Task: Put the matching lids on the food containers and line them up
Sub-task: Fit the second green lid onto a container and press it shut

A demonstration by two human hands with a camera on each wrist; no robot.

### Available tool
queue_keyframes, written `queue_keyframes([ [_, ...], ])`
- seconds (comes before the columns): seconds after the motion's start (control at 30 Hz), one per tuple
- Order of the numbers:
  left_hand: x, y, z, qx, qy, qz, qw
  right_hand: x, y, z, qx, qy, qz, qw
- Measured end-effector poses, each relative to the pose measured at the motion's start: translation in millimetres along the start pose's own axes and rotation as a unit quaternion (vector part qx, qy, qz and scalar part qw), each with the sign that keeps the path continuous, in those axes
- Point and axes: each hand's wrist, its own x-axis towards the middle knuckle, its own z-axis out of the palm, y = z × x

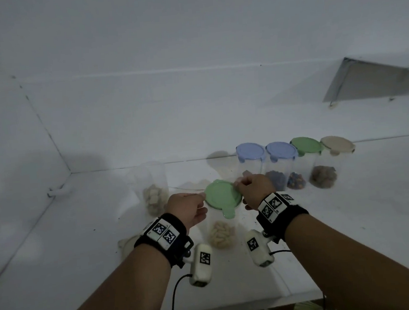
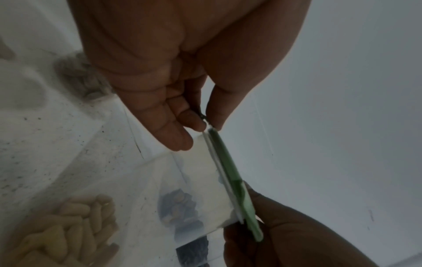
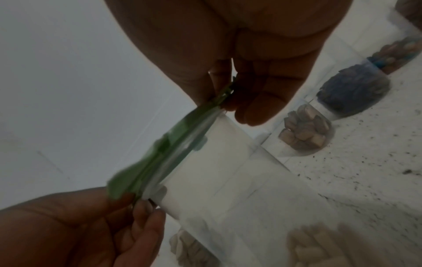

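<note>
- Hands: left hand (image 1: pixel 187 207) and right hand (image 1: pixel 254 187) each pinch opposite edges of the green lid (image 1: pixel 223 197), lower centre of the head view.
- Lid sits atop the clear container (image 1: pixel 221 232) of pale pieces.
- Risk: uneven pressing could leave it cocked, or tip the container.

We see dim, bluish, flat light throughout. Soft shadows fall on the wall beyond our hands. Both wrist views are noisy and smeared: the green lid (image 3: pixel 160 150) between our hands blurs, and straight lines bow toward the edges.
</note>
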Motion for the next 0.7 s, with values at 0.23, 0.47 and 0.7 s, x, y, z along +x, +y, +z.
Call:
queue_keyframes([
  [0.23, -2, -4, 4, -0.050, -0.010, -0.021, 0.998, 1, 11, 0, 0.189, -0.013, 0.069, 0.980],
  [0.47, -1, -7, 6, 0.127, 0.107, 0.115, 0.979, -9, 13, 9, -0.086, 0.117, -0.045, 0.988],
  [0.7, -7, 9, 11, 0.287, 0.119, 0.132, 0.941, -1, 23, 9, -0.039, 0.076, -0.005, 0.996],
])
